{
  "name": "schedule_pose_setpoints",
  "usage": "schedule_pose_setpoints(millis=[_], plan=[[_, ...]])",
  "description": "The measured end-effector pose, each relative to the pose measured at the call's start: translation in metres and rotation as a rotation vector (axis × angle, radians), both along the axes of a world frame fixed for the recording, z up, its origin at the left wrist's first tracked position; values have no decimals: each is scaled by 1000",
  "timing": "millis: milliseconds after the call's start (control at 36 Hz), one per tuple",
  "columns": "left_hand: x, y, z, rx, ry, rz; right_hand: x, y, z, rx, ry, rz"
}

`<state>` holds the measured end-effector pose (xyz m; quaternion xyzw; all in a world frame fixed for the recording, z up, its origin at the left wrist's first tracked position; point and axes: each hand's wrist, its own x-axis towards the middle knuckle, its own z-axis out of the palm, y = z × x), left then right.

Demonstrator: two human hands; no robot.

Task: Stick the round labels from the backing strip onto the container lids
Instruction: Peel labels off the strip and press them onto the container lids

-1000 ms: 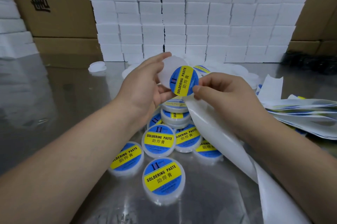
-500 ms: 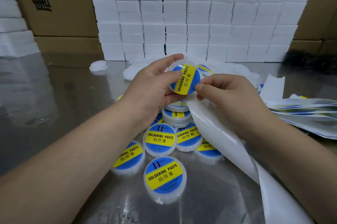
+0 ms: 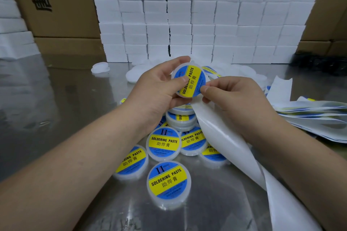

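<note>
round label (image 3: 189, 81) sat on the lid (image 3: 174, 75), held up over the worktop (image 3: 75, 118). fingers of the left hand (image 3: 159, 88) gripped the lid; the right hand (image 3: 234, 103) pinched the label's edge. best to rub a thumb flat across, so no bubbles hid under it.

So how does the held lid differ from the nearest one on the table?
The held lid is gripped in the left hand, the right hand pinching its edge; the nearest lid lies untouched on the table. The held lid is tilted up, text steeply diagonal; the nearest lid lies flat. Both carry the same label.
</note>
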<state>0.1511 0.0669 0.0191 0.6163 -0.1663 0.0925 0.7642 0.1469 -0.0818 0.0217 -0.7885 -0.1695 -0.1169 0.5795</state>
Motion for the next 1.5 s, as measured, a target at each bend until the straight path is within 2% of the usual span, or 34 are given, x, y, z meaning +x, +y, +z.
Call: schedule_pose_setpoints(millis=[222, 500, 667, 833, 972, 1167, 1278, 1389, 1500], plan=[[-2, -2, 0, 73, -40, 52, 1, 0, -1, -23, -5, -30], [-8, -10, -3, 179, -198, 288, 2, 0, -1, -60, -14, -90], [-5, 2, 12, 25, -157, 461, 8, -7, -2, -18, 18, -166], [-13, -12, 2, 281, -141, 305, 4, -3, -4, -69, -141, -117], [-18, -14, -2, 286, -123, 178, 5, -1, -6, -181, -174, -43], [-16, -11, -3, 398, -217, 279, 4, 2, -8, -242, -255, -27], [-14, -7, -3, 468, -271, 436, 5, 1, -10, -249, -263, -40], [-11, 0, -1, 454, -252, 581, 6, -5, -7, -106, -222, -64], [-13, -4, -2, 517, -262, 538, 4, 0, -8, -175, -193, -23]])
